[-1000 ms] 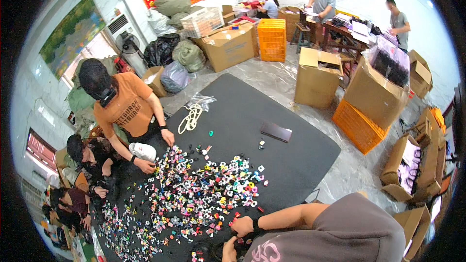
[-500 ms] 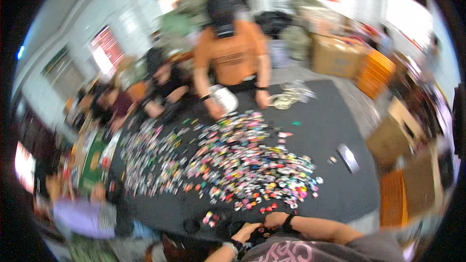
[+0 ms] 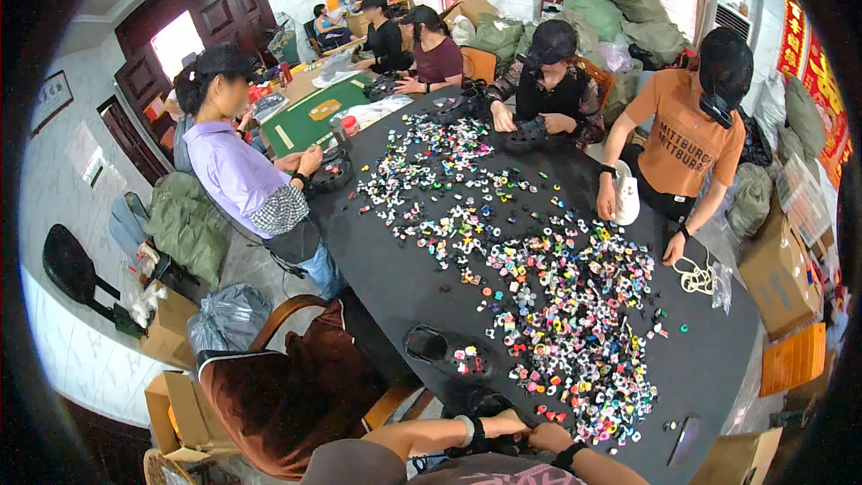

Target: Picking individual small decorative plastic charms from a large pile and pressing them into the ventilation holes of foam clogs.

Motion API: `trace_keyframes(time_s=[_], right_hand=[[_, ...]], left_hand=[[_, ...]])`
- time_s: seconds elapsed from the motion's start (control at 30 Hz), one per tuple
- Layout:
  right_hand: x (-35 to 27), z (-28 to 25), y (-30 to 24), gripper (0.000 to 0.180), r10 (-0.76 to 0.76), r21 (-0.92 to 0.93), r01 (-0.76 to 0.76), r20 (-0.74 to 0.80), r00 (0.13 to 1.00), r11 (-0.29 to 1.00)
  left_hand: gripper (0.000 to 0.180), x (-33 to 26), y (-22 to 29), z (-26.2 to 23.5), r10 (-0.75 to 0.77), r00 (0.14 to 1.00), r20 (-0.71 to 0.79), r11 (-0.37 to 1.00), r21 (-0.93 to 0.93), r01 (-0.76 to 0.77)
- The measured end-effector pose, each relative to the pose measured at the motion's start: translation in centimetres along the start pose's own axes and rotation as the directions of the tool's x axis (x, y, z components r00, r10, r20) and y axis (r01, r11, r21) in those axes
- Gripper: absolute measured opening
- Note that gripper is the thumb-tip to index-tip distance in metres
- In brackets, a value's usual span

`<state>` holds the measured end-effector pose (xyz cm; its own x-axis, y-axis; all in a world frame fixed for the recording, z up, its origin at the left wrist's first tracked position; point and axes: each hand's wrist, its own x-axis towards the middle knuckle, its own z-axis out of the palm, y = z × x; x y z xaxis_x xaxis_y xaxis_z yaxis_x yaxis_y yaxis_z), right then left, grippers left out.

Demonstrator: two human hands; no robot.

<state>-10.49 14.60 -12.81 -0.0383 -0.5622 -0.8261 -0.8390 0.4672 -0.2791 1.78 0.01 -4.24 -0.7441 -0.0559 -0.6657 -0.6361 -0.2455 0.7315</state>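
At the table's near edge my left hand (image 3: 505, 424) is closed at a black clog (image 3: 485, 401), which its fingers and wrist partly cover. Close beside it, my right hand (image 3: 549, 437) has its fingers curled in; whatever they hold is hidden. Another black clog (image 3: 426, 343) rests just beyond, with several small red and white charms (image 3: 468, 360) on or against its side. A wide spread of small colourful shoe charms (image 3: 575, 341) covers the black table (image 3: 386, 278) ahead of my hands. A few red charms (image 3: 550, 414) lie nearest to my right hand.
A phone-like slab (image 3: 683, 441) lies at the right. Across the table a person in orange (image 3: 682, 130) holds a white clog (image 3: 626, 196) beside pale cord (image 3: 699, 278). A person in lilac (image 3: 229, 175) works at the left. A chair with a brown garment (image 3: 296, 395) stands close left.
My view has swung left and become sharp, bringing the person in lilac and the chair into fuller sight. My hands stay close together at the near edge.
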Motion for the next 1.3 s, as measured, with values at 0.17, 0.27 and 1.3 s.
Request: trace_keyframes(time_s=[0.17,0.27,1.3], right_hand=[[-3.4,-4.1,-2.6,0.042,0.036,0.131,-0.036,0.005,0.999,0.991],[-5.7,-5.1,-4.1,0.045,0.039,0.195,-0.024,-0.077,0.996,0.98],[-8.5,-2.5,-2.5,0.061,0.172,0.721,0.254,-0.461,0.871,0.645]], left_hand=[[0.019,5.2,-6.6,0.7,0.372,0.927,-0.044,0.926,0.092,-0.367],[0.02,5.4,-7.1,1.0,0.298,0.954,-0.008,0.945,0.142,-0.294],[0.081,-2.7,-0.6,-2.1,0.099,0.885,0.454,0.995,-0.018,-0.102]])
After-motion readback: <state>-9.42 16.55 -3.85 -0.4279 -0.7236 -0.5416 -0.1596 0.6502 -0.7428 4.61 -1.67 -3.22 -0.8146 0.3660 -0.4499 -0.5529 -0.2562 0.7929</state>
